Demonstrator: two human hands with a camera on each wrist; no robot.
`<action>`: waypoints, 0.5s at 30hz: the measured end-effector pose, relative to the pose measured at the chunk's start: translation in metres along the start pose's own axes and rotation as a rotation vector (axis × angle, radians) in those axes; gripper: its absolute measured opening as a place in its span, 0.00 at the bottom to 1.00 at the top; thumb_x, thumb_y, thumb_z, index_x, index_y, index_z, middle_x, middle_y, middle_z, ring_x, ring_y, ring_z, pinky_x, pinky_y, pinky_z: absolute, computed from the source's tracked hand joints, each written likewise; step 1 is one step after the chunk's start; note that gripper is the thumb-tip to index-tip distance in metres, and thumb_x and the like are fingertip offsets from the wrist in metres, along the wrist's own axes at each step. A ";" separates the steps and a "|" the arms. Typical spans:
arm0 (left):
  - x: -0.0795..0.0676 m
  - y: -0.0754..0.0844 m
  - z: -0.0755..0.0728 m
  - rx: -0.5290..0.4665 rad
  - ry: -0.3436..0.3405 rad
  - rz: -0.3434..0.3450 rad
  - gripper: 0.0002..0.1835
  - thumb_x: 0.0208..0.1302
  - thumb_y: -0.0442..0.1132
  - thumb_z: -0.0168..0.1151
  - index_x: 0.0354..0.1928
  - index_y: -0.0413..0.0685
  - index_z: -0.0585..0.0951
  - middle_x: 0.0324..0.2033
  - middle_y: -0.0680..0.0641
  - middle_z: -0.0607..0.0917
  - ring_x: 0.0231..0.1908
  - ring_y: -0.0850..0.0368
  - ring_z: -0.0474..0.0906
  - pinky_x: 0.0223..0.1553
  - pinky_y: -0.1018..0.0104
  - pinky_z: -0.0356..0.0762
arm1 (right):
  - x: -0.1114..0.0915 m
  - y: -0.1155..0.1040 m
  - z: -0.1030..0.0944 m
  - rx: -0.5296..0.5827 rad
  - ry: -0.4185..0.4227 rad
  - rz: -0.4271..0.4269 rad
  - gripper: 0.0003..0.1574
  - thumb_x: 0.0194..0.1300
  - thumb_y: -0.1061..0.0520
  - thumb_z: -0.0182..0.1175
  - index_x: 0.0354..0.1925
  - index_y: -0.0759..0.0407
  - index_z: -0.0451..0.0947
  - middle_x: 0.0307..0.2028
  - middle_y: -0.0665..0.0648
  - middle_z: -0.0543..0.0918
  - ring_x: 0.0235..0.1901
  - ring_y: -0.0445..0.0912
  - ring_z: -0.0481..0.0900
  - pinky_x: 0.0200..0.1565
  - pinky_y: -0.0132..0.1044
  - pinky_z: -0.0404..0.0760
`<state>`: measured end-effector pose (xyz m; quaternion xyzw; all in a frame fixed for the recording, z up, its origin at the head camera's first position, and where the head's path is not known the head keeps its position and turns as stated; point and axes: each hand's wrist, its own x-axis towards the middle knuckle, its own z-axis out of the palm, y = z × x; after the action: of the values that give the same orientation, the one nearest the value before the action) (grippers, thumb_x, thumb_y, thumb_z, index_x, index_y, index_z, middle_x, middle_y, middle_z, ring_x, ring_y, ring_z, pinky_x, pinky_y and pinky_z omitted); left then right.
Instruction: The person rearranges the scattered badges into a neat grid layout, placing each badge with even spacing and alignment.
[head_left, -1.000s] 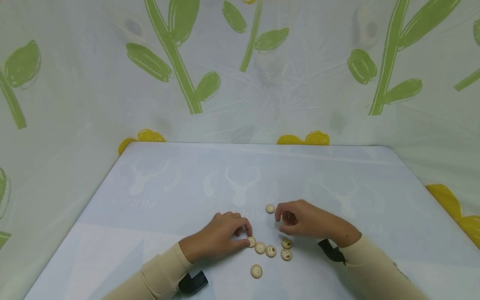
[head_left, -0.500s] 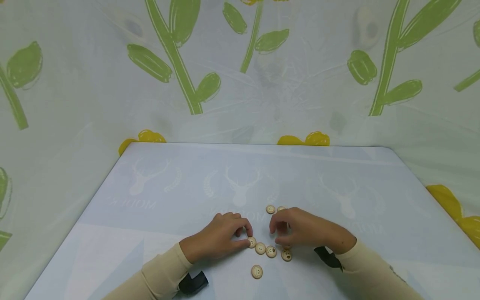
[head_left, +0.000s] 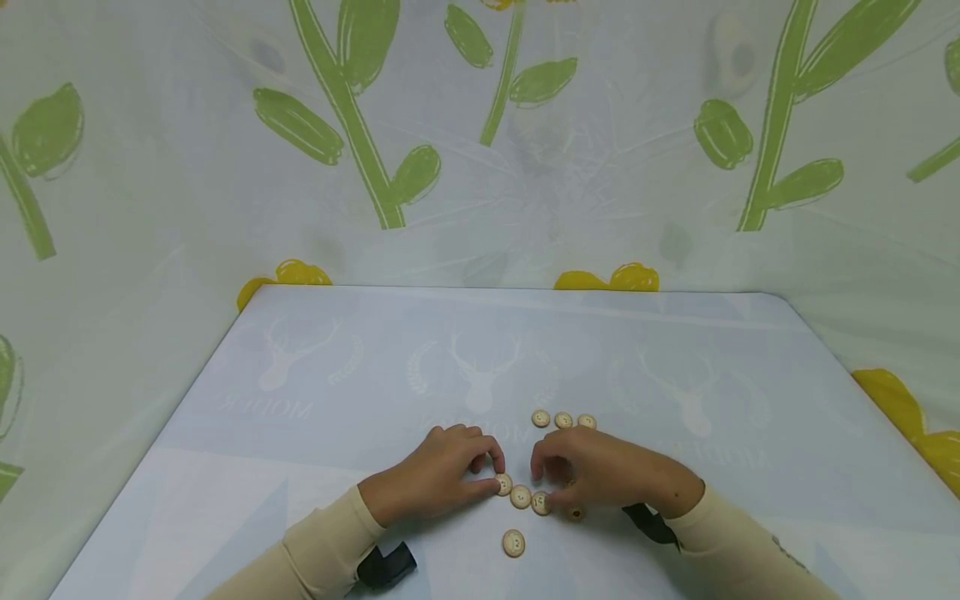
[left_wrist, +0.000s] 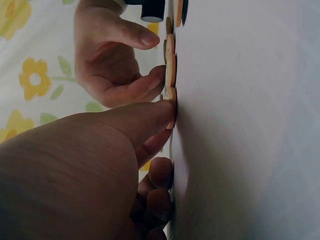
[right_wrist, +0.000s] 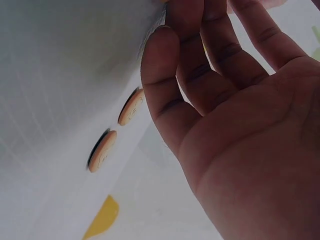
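In the head view my left hand (head_left: 442,473) pinches the leftmost small round wooden disc (head_left: 505,484) of a short row between thumb and index finger. The discs have drawn faces. Beside it lie a second disc (head_left: 521,497) and a third disc (head_left: 540,502). My right hand (head_left: 603,468) hovers over the right end of this row, fingers loosely curved. Its thumb tip is right at the third disc. Partly hidden under that hand is another disc (head_left: 575,514). The left wrist view shows a gap between the right thumb and fingers.
Behind the right hand a line of discs stands on the table (head_left: 375,358): a left one (head_left: 541,418), a middle one (head_left: 563,420) and a right one (head_left: 587,422). A single disc (head_left: 513,543) lies nearer the front. A leaf-patterned cloth (head_left: 480,183) surrounds the table.
My right hand has moved left and toward the front, from beside the back discs to the front row, uncovering two more back discs. The left hand has stayed in place.
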<state>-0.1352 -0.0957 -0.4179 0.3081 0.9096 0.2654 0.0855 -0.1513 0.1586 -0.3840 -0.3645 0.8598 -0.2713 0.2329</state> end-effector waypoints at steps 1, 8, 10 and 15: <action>0.000 0.000 0.000 0.000 0.002 0.003 0.05 0.65 0.50 0.67 0.39 0.65 0.81 0.27 0.62 0.71 0.34 0.68 0.66 0.41 0.63 0.59 | 0.000 0.000 0.000 0.000 -0.004 0.001 0.11 0.58 0.53 0.73 0.37 0.44 0.80 0.30 0.42 0.77 0.33 0.34 0.72 0.38 0.28 0.74; 0.000 0.000 0.000 -0.001 0.005 0.004 0.05 0.64 0.51 0.67 0.39 0.66 0.81 0.27 0.63 0.71 0.34 0.69 0.66 0.41 0.63 0.59 | 0.001 0.000 0.002 -0.021 -0.015 -0.008 0.14 0.56 0.53 0.75 0.37 0.43 0.79 0.31 0.42 0.77 0.34 0.35 0.73 0.38 0.28 0.74; 0.000 0.000 0.000 -0.002 0.000 -0.001 0.05 0.64 0.52 0.67 0.39 0.66 0.81 0.27 0.63 0.71 0.34 0.69 0.66 0.41 0.63 0.59 | 0.002 -0.001 0.003 -0.028 -0.012 -0.017 0.14 0.55 0.54 0.75 0.37 0.43 0.79 0.31 0.42 0.77 0.33 0.35 0.73 0.38 0.28 0.74; 0.001 0.000 0.000 -0.011 -0.005 -0.005 0.05 0.65 0.52 0.67 0.39 0.66 0.81 0.27 0.63 0.71 0.34 0.69 0.66 0.41 0.63 0.59 | 0.002 -0.003 0.004 -0.047 -0.006 -0.015 0.15 0.53 0.57 0.75 0.36 0.44 0.79 0.30 0.42 0.77 0.33 0.35 0.73 0.38 0.28 0.74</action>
<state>-0.1357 -0.0952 -0.4177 0.3062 0.9086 0.2694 0.0901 -0.1489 0.1542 -0.3856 -0.3771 0.8625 -0.2517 0.2249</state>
